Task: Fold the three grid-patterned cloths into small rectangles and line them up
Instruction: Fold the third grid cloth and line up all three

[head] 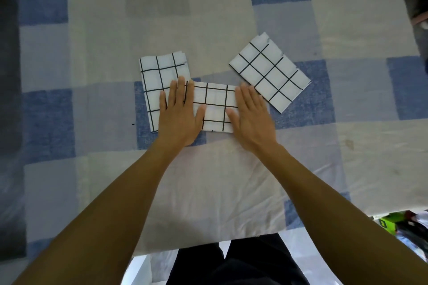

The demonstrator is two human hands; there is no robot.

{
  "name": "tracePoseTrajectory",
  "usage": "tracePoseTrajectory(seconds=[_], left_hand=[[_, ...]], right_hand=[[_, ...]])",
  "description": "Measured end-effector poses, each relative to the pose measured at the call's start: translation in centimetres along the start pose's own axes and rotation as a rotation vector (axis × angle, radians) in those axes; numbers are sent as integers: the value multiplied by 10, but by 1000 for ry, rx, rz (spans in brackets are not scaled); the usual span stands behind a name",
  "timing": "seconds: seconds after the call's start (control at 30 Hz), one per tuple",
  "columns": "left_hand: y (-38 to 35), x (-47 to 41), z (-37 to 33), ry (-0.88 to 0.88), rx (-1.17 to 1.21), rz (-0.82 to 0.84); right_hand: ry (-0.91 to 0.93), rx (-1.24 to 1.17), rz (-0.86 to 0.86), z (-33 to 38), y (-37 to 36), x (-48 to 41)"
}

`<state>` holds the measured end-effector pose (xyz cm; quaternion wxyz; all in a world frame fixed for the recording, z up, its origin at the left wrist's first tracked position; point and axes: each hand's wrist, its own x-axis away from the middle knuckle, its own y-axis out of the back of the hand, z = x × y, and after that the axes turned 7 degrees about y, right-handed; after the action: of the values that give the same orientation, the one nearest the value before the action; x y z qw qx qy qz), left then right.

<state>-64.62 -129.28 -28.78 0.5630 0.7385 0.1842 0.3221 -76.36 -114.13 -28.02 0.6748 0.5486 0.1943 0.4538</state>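
So, all three look folded; lining up is what's left, I'd judge. Left hand [179, 111] and right hand [252, 113] lie flat, fingers straight, no grip closed on anything. Both press the white, black-gridded, folded fabric middle cloth [215, 106] onto the blue-grey-white checked sheet [92, 53], just in front of the person. The left hand also covers the near-right corner of the matching white gridded left cloth [159, 69], which touches the middle one. Risks: sliding the middle cloth under flat palms could drag the left cloth along or shear the layers and open the fold, and the soft sheet may ruck. The right fingertips [245, 89] sit just beside the white gridded right cloth [269, 71], so a push could nudge it. Axes: the left cloth's long axis runs away from the person, slightly tilted. The right cloth lies diagonal, far-left to near-right, out of line. The middle cloth's ends are under the hands, so its axis is unclear, probably crosswise.
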Motion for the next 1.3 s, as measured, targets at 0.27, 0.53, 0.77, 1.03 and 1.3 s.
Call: tracePoseTrajectory(seconds=[0.27,0.53,0.77,1.03,1.3], left_hand=[[3,-1,0,9,36,36],[-3,-2,2,10,-51,26],[2,-2,4,-2,45,28],[17,-5,-6,18,174,-49],[38,-29,-10,-32,120,-160]], right_hand=[[-61,69,-75,12,19,-6],[156,-69,87,51,-1,-35],[10,44,52,-9,11,3],[-16,12,-7,-2,22,-1],[35,36,-178,-14,45,-27]])
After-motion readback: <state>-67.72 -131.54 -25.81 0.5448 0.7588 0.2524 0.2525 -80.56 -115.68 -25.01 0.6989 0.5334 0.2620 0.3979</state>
